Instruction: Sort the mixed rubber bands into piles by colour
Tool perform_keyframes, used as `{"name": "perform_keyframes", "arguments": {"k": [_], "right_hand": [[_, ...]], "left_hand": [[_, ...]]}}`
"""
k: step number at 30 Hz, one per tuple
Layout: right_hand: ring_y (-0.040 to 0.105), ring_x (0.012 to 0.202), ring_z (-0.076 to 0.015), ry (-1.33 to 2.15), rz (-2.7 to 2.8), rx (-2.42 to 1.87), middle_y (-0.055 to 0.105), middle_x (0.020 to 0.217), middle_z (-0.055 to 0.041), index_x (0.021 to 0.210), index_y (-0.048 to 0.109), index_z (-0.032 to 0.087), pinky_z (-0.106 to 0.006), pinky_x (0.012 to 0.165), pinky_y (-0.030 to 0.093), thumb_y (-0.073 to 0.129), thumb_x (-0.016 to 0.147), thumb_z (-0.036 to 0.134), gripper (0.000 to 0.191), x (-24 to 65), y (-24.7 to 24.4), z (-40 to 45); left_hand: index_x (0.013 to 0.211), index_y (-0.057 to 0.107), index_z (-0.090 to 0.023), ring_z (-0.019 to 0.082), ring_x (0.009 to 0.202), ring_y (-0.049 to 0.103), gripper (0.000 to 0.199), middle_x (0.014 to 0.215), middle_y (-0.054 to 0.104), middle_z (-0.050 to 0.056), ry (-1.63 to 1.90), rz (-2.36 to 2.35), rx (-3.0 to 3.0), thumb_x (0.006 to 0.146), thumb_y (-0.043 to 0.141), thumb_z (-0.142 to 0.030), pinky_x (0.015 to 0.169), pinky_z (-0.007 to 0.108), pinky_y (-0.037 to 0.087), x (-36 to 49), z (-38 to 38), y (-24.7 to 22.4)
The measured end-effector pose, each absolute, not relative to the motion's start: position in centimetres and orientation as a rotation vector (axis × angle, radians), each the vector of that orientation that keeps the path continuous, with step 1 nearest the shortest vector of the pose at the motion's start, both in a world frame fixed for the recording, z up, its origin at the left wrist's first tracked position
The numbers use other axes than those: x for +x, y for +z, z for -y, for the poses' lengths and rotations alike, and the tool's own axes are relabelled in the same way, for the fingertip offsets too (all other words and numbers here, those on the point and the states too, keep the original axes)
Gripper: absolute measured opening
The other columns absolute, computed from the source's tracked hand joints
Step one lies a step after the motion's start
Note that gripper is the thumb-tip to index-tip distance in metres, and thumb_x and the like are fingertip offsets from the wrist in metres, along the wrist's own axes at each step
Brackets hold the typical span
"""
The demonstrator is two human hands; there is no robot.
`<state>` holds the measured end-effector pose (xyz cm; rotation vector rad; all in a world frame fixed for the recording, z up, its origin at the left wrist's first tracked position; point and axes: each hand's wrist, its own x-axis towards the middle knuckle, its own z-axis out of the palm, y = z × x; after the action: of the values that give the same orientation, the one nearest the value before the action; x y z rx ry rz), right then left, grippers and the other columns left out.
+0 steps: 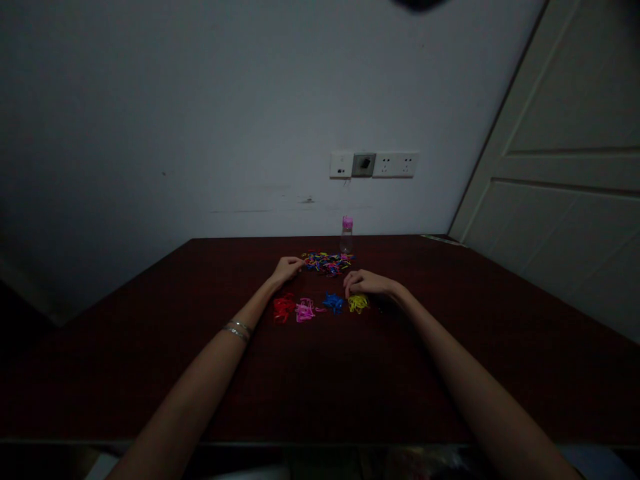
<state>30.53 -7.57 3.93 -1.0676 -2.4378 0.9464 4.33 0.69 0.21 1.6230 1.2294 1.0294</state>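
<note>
On the dark red table, my left hand [289, 267] is at the left edge of a mixed pile of small, thin coloured pieces [329, 264]. Its fingers are pinched together, and whatever is between them is too small to make out. My right hand [367, 283] hovers at the yellow pile [358, 304], fingers closed and pointing down; what they hold, if anything, is hidden. In a row to the left of the yellow lie a blue pile [333, 303], a pink pile [305, 310] and a red pile [283, 308]. The pieces' exact kind cannot be told.
A clear bottle with a pink cap [347, 235] stands upright behind the mixed pile. The table [320, 387] meets a wall with a row of sockets [374, 165]. A pale door [565, 167] is on the right, and a thin flat strip [443, 240] lies at the back right edge.
</note>
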Motion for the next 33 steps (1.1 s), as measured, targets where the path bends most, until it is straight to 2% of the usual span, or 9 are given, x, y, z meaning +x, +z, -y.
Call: {"name": "perform_keyframes", "arguments": {"k": [6, 11, 15, 20, 28, 33], "right_hand": [[0.052, 0.067, -0.0129, 1.071, 2.228, -1.256, 0.062, 0.074, -0.0030, 0.078, 0.066, 0.013, -0.025, 0.062, 0.040, 0.050, 0.062, 0.020, 0.024, 31.7, 4.1, 7.3], [0.047, 0.057, -0.0099, 1.264, 2.232, -1.423, 0.057, 0.064, 0.0001, 0.076, 0.063, 0.014, -0.023, 0.054, 0.037, 0.059, 0.057, 0.023, 0.022, 34.6, 4.5, 7.1], [0.043, 0.053, -0.0075, 1.292, 2.252, -1.524, 0.054, 0.062, 0.0022, 0.075, 0.060, 0.014, -0.020, 0.049, 0.033, 0.063, 0.054, 0.026, 0.025, 35.9, 4.4, 7.2], [0.044, 0.054, -0.0078, 1.282, 2.325, -1.613, 0.056, 0.063, 0.0008, 0.075, 0.060, 0.014, -0.020, 0.048, 0.033, 0.067, 0.052, 0.029, 0.029, 35.4, 4.5, 7.2], [0.048, 0.055, -0.0095, 1.329, 2.345, -1.686, 0.063, 0.064, -0.0011, 0.071, 0.068, 0.014, -0.020, 0.051, 0.036, 0.065, 0.051, 0.028, 0.025, 35.8, 4.5, 7.0], [0.047, 0.053, -0.0103, 1.281, 2.305, -1.636, 0.064, 0.062, -0.0013, 0.066, 0.071, 0.017, -0.022, 0.049, 0.033, 0.063, 0.052, 0.029, 0.020, 36.3, 4.4, 7.0]], "left_hand": [[0.078, 0.062, -0.012, 0.002, 0.036, 0.029, 0.031, 0.053, 0.045, -0.003, 1.030, -1.251, 1.612, 0.067, 0.057, -0.041, 0.035, 0.018, 0.016, 4.3, -0.3, 0.5], [0.080, 0.063, -0.011, 0.002, 0.036, 0.030, 0.028, 0.055, 0.046, -0.003, 1.029, -1.248, 1.600, 0.068, 0.057, -0.036, 0.035, 0.017, 0.016, 4.4, 0.0, 0.8], [0.080, 0.063, -0.011, 0.002, 0.035, 0.029, 0.025, 0.054, 0.045, -0.003, 1.024, -1.242, 1.613, 0.069, 0.055, -0.032, 0.034, 0.017, 0.016, 4.4, 0.0, 0.8], [0.081, 0.063, -0.011, 0.003, 0.035, 0.030, 0.024, 0.053, 0.045, -0.004, 1.025, -1.275, 1.600, 0.069, 0.055, -0.030, 0.034, 0.017, 0.017, 4.5, 0.1, 1.0], [0.081, 0.064, -0.011, 0.002, 0.035, 0.029, 0.023, 0.053, 0.046, -0.004, 1.018, -1.292, 1.596, 0.069, 0.056, -0.030, 0.034, 0.018, 0.017, 4.6, 0.4, 1.3], [0.080, 0.064, -0.011, 0.003, 0.036, 0.030, 0.023, 0.052, 0.046, -0.003, 1.019, -1.276, 1.597, 0.068, 0.056, -0.030, 0.035, 0.017, 0.018, 4.5, 0.4, 1.2]]}}
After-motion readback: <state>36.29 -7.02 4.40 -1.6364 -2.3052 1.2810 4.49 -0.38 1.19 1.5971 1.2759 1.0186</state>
